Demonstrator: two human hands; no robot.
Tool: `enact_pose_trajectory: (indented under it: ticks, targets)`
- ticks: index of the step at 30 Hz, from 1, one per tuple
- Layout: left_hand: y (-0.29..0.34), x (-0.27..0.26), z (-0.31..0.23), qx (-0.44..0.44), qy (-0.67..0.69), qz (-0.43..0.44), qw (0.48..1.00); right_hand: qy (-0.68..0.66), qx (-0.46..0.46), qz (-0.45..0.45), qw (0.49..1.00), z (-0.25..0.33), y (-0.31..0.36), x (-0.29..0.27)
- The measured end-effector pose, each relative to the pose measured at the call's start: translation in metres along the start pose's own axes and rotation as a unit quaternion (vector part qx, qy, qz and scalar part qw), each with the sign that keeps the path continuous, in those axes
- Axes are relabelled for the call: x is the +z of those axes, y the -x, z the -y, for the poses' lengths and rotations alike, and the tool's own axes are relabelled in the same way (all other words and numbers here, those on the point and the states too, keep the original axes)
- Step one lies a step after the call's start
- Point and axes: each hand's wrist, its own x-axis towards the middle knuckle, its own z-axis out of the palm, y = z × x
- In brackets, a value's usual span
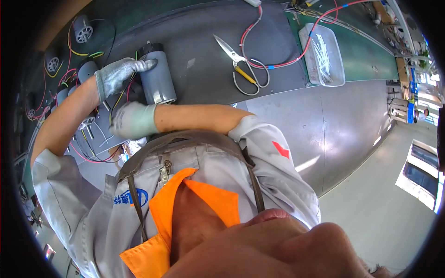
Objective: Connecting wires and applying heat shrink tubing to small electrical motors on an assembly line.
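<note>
A grey cylindrical motor (158, 81) with a black cap stands in front of me, slightly tilted in the picture. My left hand (116, 78), in a grey knit glove, is at the motor's upper left side. One finger lies across its casing, and the others are closed around thin wires (129, 88) in black, pink and yellow. Close below, my right hand (132, 120), gloved too, is beside the lower ends of those wires. Motion smears its fingers, so what they hold is hidden.
More grey motors (83, 30) with loose coloured leads lie at the left. Scissors (243, 65) with a yellow-wrapped handle lie right of the motor. Beyond are a red cable (301, 54) with blue tape and a clear tray (340, 65) of white cable ties, near the bench edge.
</note>
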Motion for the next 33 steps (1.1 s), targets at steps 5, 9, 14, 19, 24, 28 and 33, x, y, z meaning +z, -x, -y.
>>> enact_pose_trajectory:
  ticks: [5,9,14,19,24,28,33]
  targets:
    - [-0.024,-0.016,0.013,-0.028,-0.147,-0.139,0.979,-0.187,-0.020,-0.234,0.954,-0.016,0.129,-0.062]
    - [-0.064,-0.009,0.027,0.263,-0.222,-0.190,0.920,-0.016,0.490,-0.536,0.687,-0.004,0.338,-0.097]
    - [-0.077,-0.004,0.033,0.332,-0.333,-0.218,0.855,0.304,0.555,-0.377,0.676,-0.025,0.440,-0.082]
    - [-0.061,0.000,0.014,0.314,-0.343,-0.172,0.868,0.304,0.522,-0.431,0.670,-0.037,0.439,-0.071]
    - [-0.038,-0.021,-0.023,0.024,-0.274,0.000,0.962,0.157,0.446,-0.582,0.661,-0.001,0.355,-0.106]
    - [-0.028,-0.031,-0.049,0.000,-0.181,0.072,0.981,-0.142,0.228,-0.449,0.852,-0.023,0.219,-0.104]
    - [-0.007,-0.035,-0.058,-0.088,-0.145,0.074,0.983,0.169,0.294,-0.335,0.879,-0.059,0.119,-0.048]
